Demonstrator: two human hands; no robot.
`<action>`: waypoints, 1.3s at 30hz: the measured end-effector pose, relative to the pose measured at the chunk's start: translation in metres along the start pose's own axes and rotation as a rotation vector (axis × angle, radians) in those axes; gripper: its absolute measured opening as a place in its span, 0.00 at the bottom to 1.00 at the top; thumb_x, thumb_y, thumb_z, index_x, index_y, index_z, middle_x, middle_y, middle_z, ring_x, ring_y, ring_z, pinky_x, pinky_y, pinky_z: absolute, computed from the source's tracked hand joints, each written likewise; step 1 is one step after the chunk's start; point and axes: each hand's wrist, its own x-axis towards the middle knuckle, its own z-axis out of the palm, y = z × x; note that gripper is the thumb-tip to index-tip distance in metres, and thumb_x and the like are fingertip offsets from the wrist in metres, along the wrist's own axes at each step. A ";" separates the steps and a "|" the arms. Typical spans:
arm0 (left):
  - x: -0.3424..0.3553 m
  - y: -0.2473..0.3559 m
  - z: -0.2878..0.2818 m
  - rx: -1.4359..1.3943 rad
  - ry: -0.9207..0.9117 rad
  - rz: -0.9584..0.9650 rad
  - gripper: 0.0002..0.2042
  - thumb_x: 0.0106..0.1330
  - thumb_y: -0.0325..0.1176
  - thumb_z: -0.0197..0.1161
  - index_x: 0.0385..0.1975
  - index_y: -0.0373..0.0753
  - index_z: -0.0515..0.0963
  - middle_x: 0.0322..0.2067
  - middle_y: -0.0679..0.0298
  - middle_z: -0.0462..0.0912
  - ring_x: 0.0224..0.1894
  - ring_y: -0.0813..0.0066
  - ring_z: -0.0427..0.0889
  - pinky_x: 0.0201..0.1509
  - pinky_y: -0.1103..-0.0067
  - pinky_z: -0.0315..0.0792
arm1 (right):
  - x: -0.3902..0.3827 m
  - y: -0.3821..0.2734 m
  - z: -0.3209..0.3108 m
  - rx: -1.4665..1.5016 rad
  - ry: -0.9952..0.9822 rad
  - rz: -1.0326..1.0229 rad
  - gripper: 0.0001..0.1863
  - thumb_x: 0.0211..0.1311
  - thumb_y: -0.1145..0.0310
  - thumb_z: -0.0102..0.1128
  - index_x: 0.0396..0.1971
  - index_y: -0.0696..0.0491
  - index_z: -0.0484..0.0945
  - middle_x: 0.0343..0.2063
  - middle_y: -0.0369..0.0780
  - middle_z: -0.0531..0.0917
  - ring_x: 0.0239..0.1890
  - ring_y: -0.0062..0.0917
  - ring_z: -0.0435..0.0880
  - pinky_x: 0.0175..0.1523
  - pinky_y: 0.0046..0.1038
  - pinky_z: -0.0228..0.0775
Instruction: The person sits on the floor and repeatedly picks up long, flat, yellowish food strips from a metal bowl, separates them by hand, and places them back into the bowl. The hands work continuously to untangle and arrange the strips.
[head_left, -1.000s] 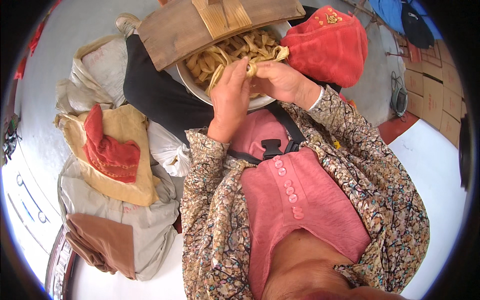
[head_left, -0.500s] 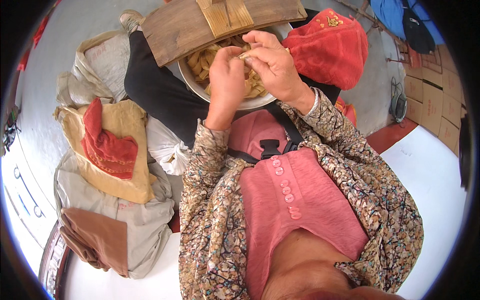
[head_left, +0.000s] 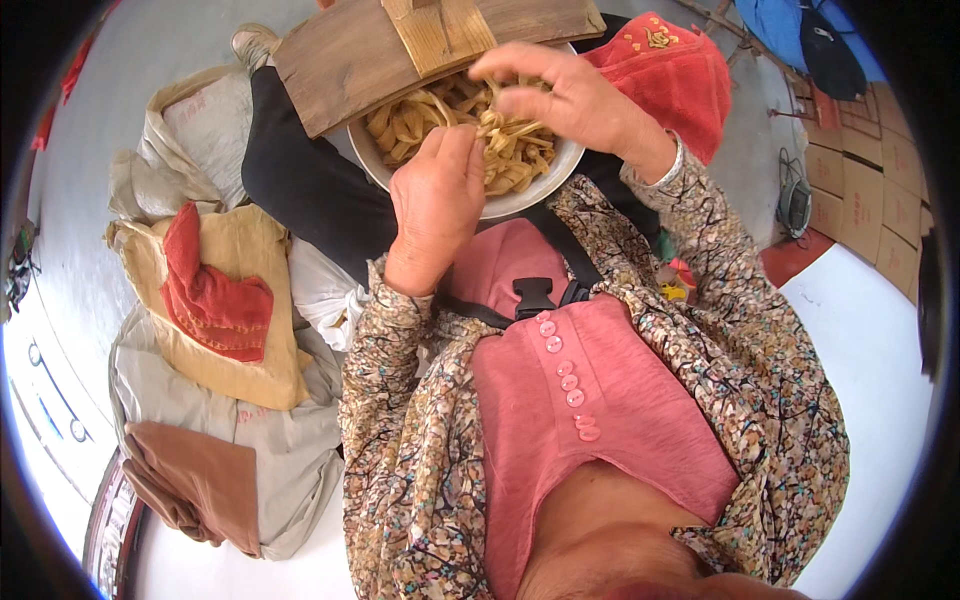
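A round metal basin (head_left: 568,168) holds a tangle of pale yellow-brown strips (head_left: 525,165), whose exact kind I cannot tell. My left hand (head_left: 437,195) is over the near left part of the basin, thumb and fingers pinched together, with an end of strip showing at the fingertips. Above the right side of the basin is my right hand (head_left: 585,105), thumb and fingers spread apart with nothing seen between them. A wooden board (head_left: 350,68) with a lighter block (head_left: 440,35) across it covers the basin's far side.
A red cloth (head_left: 665,85) lies right of the basin. On the left are pale sacks (head_left: 205,120), a tan bag (head_left: 235,300) with a red towel (head_left: 215,290) on top, and a brown cloth (head_left: 200,480). Cardboard boxes (head_left: 865,205) stand at the far right.
My hands have come apart: the right one moved right and opened, the left one shifted down and left, still pinched. More of the strips shows between them.
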 end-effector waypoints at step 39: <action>0.066 -0.021 0.005 -1.099 -0.095 -0.467 0.07 0.69 0.30 0.55 0.35 0.34 0.76 0.23 0.70 0.76 0.21 0.87 0.70 0.23 0.87 0.64 | 0.043 0.005 0.029 -0.664 0.496 -0.350 0.09 0.59 0.59 0.59 0.28 0.48 0.79 0.29 0.38 0.82 0.35 0.37 0.80 0.41 0.38 0.69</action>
